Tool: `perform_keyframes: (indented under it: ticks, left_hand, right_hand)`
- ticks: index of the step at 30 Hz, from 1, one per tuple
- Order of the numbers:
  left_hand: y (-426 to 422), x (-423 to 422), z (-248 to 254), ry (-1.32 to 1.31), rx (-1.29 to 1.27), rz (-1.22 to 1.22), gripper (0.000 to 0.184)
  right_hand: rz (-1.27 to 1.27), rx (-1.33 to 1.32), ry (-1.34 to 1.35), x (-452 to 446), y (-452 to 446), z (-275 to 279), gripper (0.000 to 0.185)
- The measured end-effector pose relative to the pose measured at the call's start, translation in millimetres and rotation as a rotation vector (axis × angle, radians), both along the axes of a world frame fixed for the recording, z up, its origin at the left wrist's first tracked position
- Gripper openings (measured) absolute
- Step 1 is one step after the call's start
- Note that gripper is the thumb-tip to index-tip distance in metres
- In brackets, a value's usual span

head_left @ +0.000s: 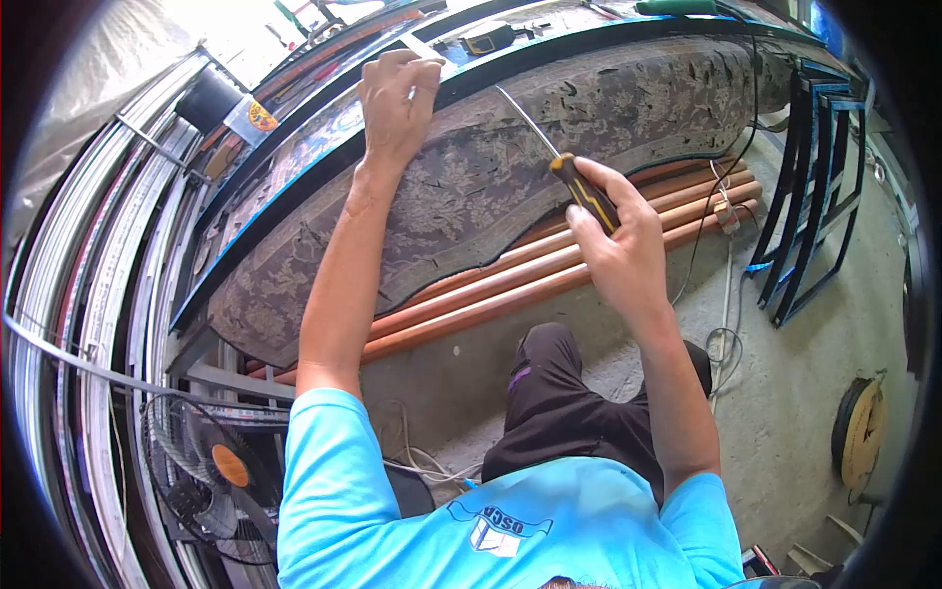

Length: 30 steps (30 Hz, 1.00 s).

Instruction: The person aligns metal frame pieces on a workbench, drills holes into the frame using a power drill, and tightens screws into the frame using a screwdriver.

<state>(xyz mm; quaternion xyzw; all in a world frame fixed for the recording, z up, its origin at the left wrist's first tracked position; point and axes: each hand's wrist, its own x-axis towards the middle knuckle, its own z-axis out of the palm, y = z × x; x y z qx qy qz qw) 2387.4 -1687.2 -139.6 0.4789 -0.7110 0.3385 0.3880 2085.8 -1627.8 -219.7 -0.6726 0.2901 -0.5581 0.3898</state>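
Note:
My right hand (628, 250) is wrapped round the black and yellow handle of a screwdriver (586, 191). Its metal shaft points up and left, the tip close below a long dark bar (530, 61) with blue edging that runs along the table. At the bar, my left hand (397, 103) has its fingers bent and drawn together. A short white strip (422, 47) shows just beyond those fingertips; whether they grip it or something smaller is hidden. Patterned dark cloth (471, 187) hangs down the table's near side, below both hands.
A tape measure (488, 39) and a green-handled tool (677, 7) lie on the table. Brown pipes (549, 265) rest beneath it. Black frames (810, 187) stand at right, near a cable spool (862, 429). Metal profiles (98, 245) and a fan (211, 481) stand at left.

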Motion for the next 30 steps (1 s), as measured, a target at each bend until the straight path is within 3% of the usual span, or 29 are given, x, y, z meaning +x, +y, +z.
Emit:
perform_keyframes:
  ticks: [3, 5, 6, 9, 11, 13, 15, 16, 19, 30]
  left_hand:
    - [30, -11, 9, 0.112, -0.152, -0.002, 0.029]
    - [60, -26, 13, 0.292, 0.413, 0.352, 0.033]
    - [63, -23, 7, 0.288, 0.413, 0.349, 0.033]
    - [69, -5, -10, 0.189, 0.355, 0.246, 0.03]
    - [63, 5, -6, 0.323, 0.517, 0.08, 0.024]
    - [59, 3, -5, 0.392, 0.594, 0.123, 0.02]
    - [53, -1, -4, 0.422, 0.603, -0.029, 0.023]
    - [52, -3, -2, 0.56, 0.686, -0.211, 0.025]
    - [46, -7, 2, 0.66, 0.7, -0.386, 0.023]
    - [50, 4, 2, 0.578, 0.741, -0.373, 0.016]
  right_hand:
    - [0.016, 0.039, 0.003, -17, 10, -11, 0.043]
    - [0.041, 0.058, -0.002, -30, 14, -18, 0.043]
    - [0.076, 0.099, 0.008, -37, 16, -22, 0.043]
    - [0.141, 0.172, 0.022, -42, 23, -25, 0.043]
    - [0.16, 0.199, 0.012, -41, 26, -26, 0.042]
    - [0.169, 0.176, -0.005, -37, 32, -20, 0.042]
    - [0.17, 0.154, -0.025, -34, 35, -12, 0.041]
    - [0.179, 0.149, -0.011, -33, 34, -6, 0.041]
    - [0.175, 0.048, -0.013, -22, 27, 3, 0.04]
    - [0.159, 0.015, 0.005, -11, 14, 8, 0.032]
